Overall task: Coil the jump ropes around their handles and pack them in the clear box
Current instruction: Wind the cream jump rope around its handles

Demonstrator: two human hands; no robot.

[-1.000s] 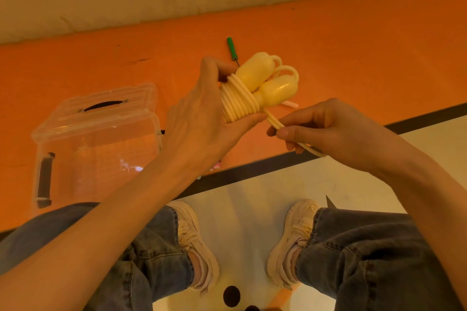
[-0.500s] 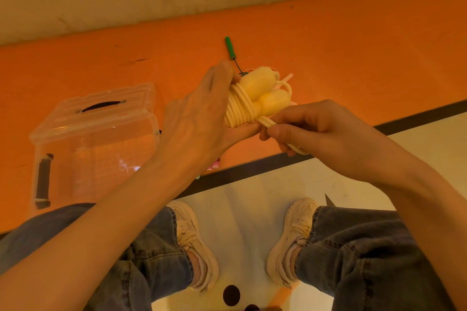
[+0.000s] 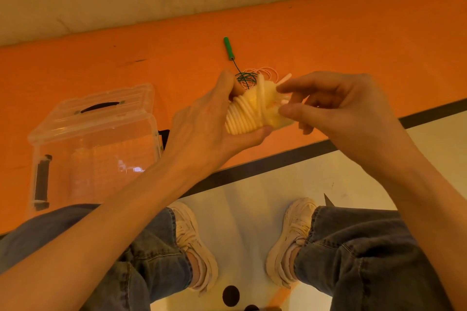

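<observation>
— Orange desk [image 3: 353, 40] under a pale wall, with a dark strip along the near edge; lower down, a white floor, two knees in blue jeans and two light sneakers.

— And above the desk?

— Yellow jump rope [image 3: 249, 115] held in the air, just over the near edge. Cord already coiled many times around the two yellow handles, lying side by side. One loop crossing the bundle more steeply than the others.

— Held by which hand?

— Gripped by the left hand [image 3: 204, 131]: thumb under the bundle, fingers [image 3: 225, 81] curled over the top. Right hand [image 3: 336, 108] at the other end, thumb and index finger close together at the tips of the handles, pinching the pale cord there. Exact piece between them hard to tell, partly hidden. One short pale end [image 3: 285, 78] sticking out above the right index finger.

— Anything else on the desk?

— Clear box [image 3: 96, 159] at the left, well apart from the yellow bundle, near the left forearm. Black latch on its left side, clear lid [image 3: 101, 108] with a black handle leaning behind it. Inside, nothing sure to see through the reflections.

— And behind the hands?

— Green jump rope handle [image 3: 228, 48] lying on the desk, with thin green cord [image 3: 245, 78] in loose loops just behind the left fingertips. Beside it, thin pink cord [image 3: 266, 72], also loose, partly hidden by the yellow bundle.
</observation>
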